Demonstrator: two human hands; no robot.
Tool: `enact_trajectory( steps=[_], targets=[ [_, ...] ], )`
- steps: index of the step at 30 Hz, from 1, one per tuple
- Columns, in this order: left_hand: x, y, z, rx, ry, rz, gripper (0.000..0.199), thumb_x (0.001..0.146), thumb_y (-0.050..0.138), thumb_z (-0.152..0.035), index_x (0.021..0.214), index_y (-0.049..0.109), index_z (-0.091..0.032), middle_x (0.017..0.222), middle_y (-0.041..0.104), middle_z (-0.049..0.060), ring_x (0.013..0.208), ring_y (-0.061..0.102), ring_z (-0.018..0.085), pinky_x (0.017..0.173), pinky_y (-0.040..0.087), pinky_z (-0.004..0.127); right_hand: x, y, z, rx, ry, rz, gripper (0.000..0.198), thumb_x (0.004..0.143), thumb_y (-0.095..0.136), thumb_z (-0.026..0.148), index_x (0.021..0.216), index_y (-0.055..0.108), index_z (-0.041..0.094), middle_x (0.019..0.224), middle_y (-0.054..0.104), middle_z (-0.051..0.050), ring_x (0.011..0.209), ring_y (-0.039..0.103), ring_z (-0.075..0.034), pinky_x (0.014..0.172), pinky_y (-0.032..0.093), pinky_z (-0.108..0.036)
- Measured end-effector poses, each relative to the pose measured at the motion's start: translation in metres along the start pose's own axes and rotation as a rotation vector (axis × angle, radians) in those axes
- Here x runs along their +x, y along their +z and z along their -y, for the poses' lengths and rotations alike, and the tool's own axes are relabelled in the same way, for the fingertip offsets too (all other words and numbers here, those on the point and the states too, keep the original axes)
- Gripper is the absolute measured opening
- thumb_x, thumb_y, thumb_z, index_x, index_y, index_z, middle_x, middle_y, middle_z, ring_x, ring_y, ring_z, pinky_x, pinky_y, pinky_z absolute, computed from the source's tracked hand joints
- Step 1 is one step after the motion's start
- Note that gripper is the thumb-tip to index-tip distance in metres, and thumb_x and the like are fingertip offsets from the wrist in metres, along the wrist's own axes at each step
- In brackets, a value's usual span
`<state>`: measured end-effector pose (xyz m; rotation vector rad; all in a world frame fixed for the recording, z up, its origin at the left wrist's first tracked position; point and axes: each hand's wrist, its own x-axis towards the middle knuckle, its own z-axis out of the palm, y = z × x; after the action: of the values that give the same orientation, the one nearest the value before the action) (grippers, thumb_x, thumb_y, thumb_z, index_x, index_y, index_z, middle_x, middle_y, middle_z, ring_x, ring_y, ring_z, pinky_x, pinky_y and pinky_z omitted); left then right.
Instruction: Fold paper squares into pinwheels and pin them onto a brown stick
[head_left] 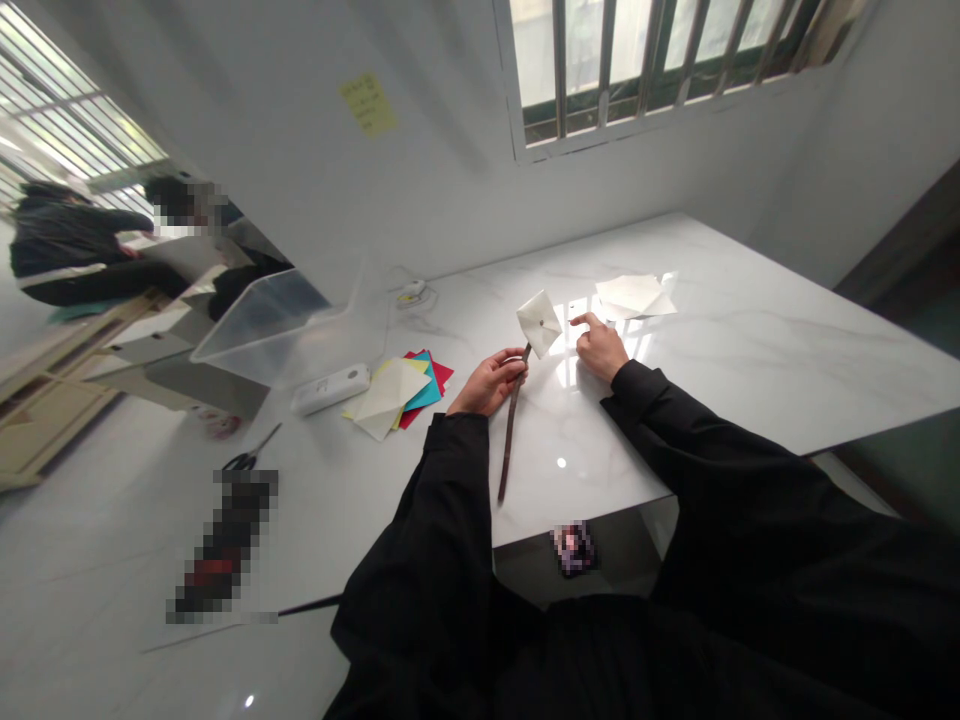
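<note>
My left hand (491,382) is closed around the upper part of a dark brown stick (510,440). At the top of the stick is a white paper pinwheel (540,322) with a small dark dot at its centre. The stick's lower end slants toward the table's front edge. Just right of the pinwheel is my right hand (600,347), its index finger stretched out to the left and the other fingers curled. I see nothing held in it. Beyond this hand lie white paper sheets (634,297).
Coloured papers (424,385) lie left of my left hand, beside a long white case (330,388). Further left are a clear plastic bin (277,330) and scissors (244,460). A small white-and-yellow object (412,293) lies near the wall. Other people sit at the far left.
</note>
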<state>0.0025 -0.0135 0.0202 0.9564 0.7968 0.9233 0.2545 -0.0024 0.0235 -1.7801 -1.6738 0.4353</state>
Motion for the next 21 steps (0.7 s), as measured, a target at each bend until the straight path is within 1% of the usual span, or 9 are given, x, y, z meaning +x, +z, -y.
enact_trajectory(
  steps=[1,2,4,6,8,16,18,20,21],
  targets=[
    [-0.0001,0.0001,-0.0001,0.000,-0.002,0.001,0.053,0.069,0.097,-0.025,0.113,0.070,-0.013,0.090,0.074,0.003,0.078,0.068,0.010,0.078,0.053,0.022,-0.0001,-0.0007,0.0000,0.001,-0.010,0.000,0.060,0.083,0.048,0.008,0.136,0.073,0.018,0.098,0.081,-0.011,0.082,0.068,-0.026,0.078,0.045,-0.031],
    [-0.0003,0.0004,-0.0003,0.000,-0.003,0.002,0.053,0.068,0.097,-0.025,0.113,0.070,-0.014,0.090,0.074,0.003,0.078,0.068,0.010,0.078,0.053,0.022,-0.0001,-0.0014,0.0000,-0.007,-0.031,0.029,0.056,0.083,0.048,0.008,0.131,0.076,0.018,0.096,0.080,-0.010,0.082,0.068,-0.025,0.077,0.044,-0.031],
    [-0.0007,0.0010,-0.0006,-0.002,-0.003,0.001,0.053,0.068,0.097,-0.025,0.112,0.070,-0.014,0.090,0.074,0.003,0.078,0.069,0.010,0.079,0.053,0.022,0.0003,-0.0027,0.0002,-0.040,-0.084,0.132,0.042,0.082,0.049,0.009,0.103,0.084,0.019,0.089,0.079,-0.009,0.081,0.067,-0.023,0.076,0.043,-0.029],
    [-0.0011,0.0014,-0.0008,-0.005,-0.004,0.000,0.053,0.068,0.097,-0.024,0.112,0.070,-0.014,0.090,0.074,0.003,0.078,0.069,0.010,0.079,0.054,0.022,0.0009,-0.0036,0.0003,-0.075,-0.110,0.216,0.031,0.080,0.051,0.009,0.078,0.081,0.019,0.081,0.077,-0.008,0.079,0.066,-0.022,0.072,0.041,-0.028],
    [-0.0011,0.0016,-0.0008,-0.008,-0.006,-0.002,0.054,0.067,0.098,-0.024,0.112,0.070,-0.014,0.090,0.075,0.003,0.078,0.069,0.010,0.079,0.054,0.022,0.0016,-0.0038,0.0000,-0.076,-0.109,0.220,0.029,0.078,0.051,0.010,0.072,0.078,0.019,0.077,0.076,-0.007,0.076,0.064,-0.020,0.070,0.039,-0.028],
    [-0.0006,0.0007,-0.0004,0.000,0.003,0.003,0.050,0.069,0.096,-0.024,0.111,0.071,-0.014,0.090,0.075,0.003,0.077,0.069,0.010,0.077,0.054,0.022,0.0023,0.0002,-0.0020,-0.011,-0.066,0.150,0.032,0.080,0.049,0.011,0.080,0.080,0.020,0.089,0.079,-0.007,0.086,0.067,-0.023,0.077,0.042,-0.029],
    [-0.0006,0.0005,-0.0002,0.000,0.007,0.001,0.050,0.069,0.096,-0.024,0.111,0.071,-0.014,0.090,0.075,0.003,0.078,0.069,0.010,0.078,0.055,0.022,0.0018,0.0006,-0.0015,-0.003,-0.041,0.085,0.039,0.082,0.048,0.009,0.097,0.082,0.018,0.098,0.081,-0.009,0.088,0.068,-0.025,0.079,0.043,-0.030],
    [-0.0005,0.0006,-0.0001,-0.003,0.006,-0.002,0.051,0.068,0.097,-0.025,0.111,0.072,-0.014,0.090,0.074,0.002,0.078,0.069,0.010,0.078,0.055,0.022,0.0013,0.0004,-0.0010,0.006,-0.011,0.023,0.051,0.083,0.047,0.008,0.122,0.078,0.017,0.103,0.081,-0.011,0.087,0.069,-0.025,0.079,0.044,-0.031],
    [-0.0004,0.0007,0.0000,-0.005,0.004,-0.003,0.052,0.067,0.097,-0.025,0.111,0.072,-0.014,0.090,0.074,0.002,0.078,0.069,0.009,0.078,0.055,0.022,0.0012,0.0001,-0.0009,0.012,-0.012,0.018,0.055,0.083,0.047,0.007,0.129,0.076,0.017,0.103,0.081,-0.011,0.086,0.068,-0.025,0.079,0.045,-0.031]
  ],
)
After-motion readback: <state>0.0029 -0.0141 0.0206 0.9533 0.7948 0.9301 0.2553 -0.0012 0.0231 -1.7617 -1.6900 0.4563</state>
